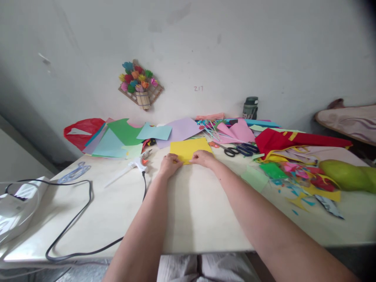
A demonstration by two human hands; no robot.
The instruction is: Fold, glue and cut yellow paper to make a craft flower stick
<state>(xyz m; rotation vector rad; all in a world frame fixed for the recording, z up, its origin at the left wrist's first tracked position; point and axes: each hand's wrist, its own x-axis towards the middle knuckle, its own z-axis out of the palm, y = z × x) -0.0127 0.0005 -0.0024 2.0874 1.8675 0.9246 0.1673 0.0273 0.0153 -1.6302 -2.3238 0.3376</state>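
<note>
A sheet of yellow paper (189,147) lies on the table in front of me. My left hand (170,164) pinches its near left corner, fingers closed on the edge. On the near edge further right, my right hand (203,158) also has its fingers pinched on the sheet. The fingertips partly cover the paper's near edge. Left of my left hand rests a white glue gun (137,163) with a black cord. Beyond my right hand are black-handled scissors (231,151) and a dark blue pair (247,149).
Coloured paper sheets (125,133) line the back of the table (202,219). Paper scraps (299,196), a red cloth-like item (276,141) and a green pear-shaped object (340,175) are at right. A black cable (69,225) loops beside a power strip (29,192) at left. A bottle (250,107) stands behind.
</note>
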